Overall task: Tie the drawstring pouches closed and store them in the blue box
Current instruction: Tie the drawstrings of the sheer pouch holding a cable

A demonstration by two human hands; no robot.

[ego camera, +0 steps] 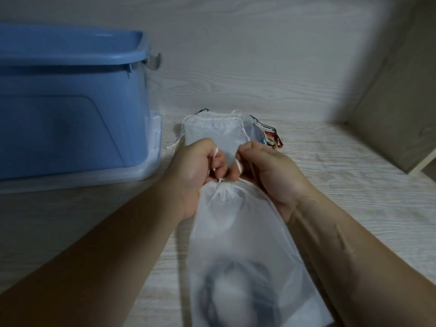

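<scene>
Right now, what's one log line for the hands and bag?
step: tying | left hand: grips cord | right hand: grips cord | pouch: neck cinched, outside blue box

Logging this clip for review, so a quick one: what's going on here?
A person is tying a translucent white drawstring pouch closed. The left hand and the right hand each pinch a white cord at the pouch's gathered mouth. Something dark and round shows through its lower part. More pouches lie in a pile just behind the hands, not yet stored. The blue box stands to the left on the wood-grain surface; the held pouch is outside it.
</scene>
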